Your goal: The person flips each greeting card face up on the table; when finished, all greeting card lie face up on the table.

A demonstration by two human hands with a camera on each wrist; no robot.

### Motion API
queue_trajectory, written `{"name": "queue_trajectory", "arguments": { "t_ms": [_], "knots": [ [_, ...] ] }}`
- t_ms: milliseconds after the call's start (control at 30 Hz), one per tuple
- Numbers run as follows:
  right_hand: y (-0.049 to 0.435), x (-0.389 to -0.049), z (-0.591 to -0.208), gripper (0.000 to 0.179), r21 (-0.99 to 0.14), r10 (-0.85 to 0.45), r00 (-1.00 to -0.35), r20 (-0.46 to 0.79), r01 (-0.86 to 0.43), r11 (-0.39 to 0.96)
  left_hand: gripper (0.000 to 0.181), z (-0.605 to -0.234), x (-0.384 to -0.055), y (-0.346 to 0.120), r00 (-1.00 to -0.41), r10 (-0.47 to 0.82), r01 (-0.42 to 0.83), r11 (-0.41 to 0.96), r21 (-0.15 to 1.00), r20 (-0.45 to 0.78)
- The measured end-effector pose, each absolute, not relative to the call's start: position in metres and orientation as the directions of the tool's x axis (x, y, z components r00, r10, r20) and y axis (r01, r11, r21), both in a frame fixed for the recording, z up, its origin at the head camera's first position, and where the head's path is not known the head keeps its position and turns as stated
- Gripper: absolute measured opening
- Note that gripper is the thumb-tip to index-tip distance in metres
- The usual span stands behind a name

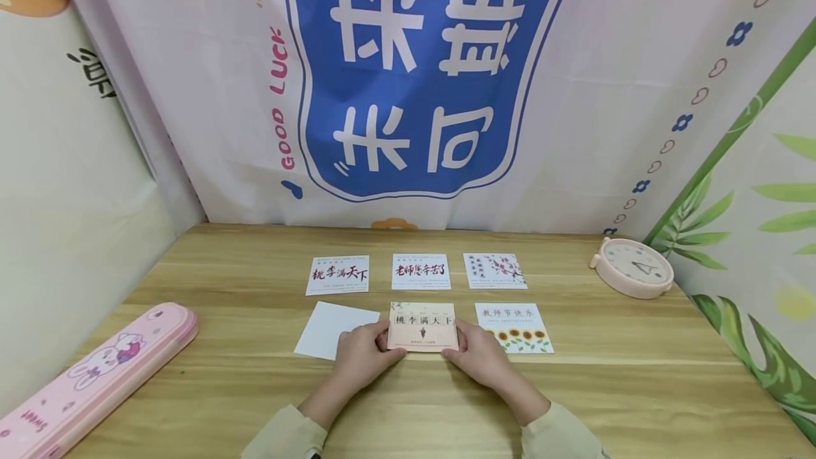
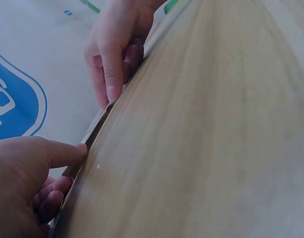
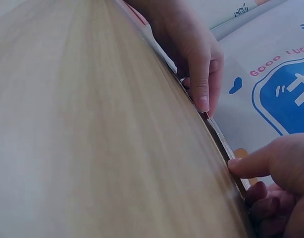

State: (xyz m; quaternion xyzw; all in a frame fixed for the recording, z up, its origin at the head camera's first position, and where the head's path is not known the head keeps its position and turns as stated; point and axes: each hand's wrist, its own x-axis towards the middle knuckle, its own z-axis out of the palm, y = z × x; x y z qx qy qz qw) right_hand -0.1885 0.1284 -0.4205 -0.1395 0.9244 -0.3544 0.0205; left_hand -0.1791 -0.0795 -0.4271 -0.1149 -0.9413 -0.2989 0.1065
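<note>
In the head view a beige card (image 1: pixel 423 337) with a row of dark characters lies low at the middle of the table. My left hand (image 1: pixel 363 356) pinches its left edge, thumb at the near corner and the other fingers bent. From the other side my right hand (image 1: pixel 481 356) pinches the right edge in the same way. A blank white card (image 1: pixel 328 328) lies partly behind the left hand. Beside the right hand is a card with sunflowers (image 1: pixel 523 324). Both wrist views show the held card nearly edge-on, close over the wooden table (image 2: pixel 201 124).
Farther back lie a card with red and black lettering (image 1: pixel 341 289), one with dark red lettering (image 1: pixel 421 283) and one with blossoms (image 1: pixel 494 282). A pink pencil case (image 1: pixel 108 381) stands at left, a round pink clock (image 1: pixel 634 268) at right. Printed cloth (image 1: pixel 242 126) hangs behind.
</note>
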Motion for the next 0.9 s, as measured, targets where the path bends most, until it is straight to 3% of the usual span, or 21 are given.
{"name": "queue_trajectory", "arguments": {
  "t_ms": [133, 300, 733, 800, 900],
  "knots": [
    [0.1284, -0.188, -0.4212, 0.062, -0.658, -0.273, -0.959, 0.079, -0.255, 0.708, 0.029, -0.4272, -0.1781, -0.0803, -0.948, 0.159, 0.288, 0.796, 0.532, 0.276],
    [0.1285, -0.1864, -0.4211, 0.06, -0.653, -0.268, -0.959, 0.097, -0.265, 0.71, 0.045, -0.4273, -0.1774, -0.0807, -0.948, 0.159, 0.288, 0.795, 0.534, 0.275],
    [0.1277, -0.1857, -0.4198, 0.058, -0.666, -0.261, -0.959, 0.112, -0.267, 0.697, 0.05, -0.4275, -0.1775, -0.0821, -0.949, 0.165, 0.287, 0.805, 0.519, 0.269],
    [0.1281, -0.1862, -0.42, 0.059, -0.678, -0.255, -0.962, 0.101, -0.254, 0.69, 0.05, -0.4266, -0.1776, -0.0822, -0.949, 0.169, 0.29, 0.802, 0.522, 0.267],
    [0.1291, -0.1871, -0.4193, 0.062, -0.712, -0.25, -0.965, 0.081, -0.231, 0.663, 0.034, -0.4234, -0.1777, -0.083, -0.952, 0.174, 0.29, 0.776, 0.561, 0.251]
  ]
}}
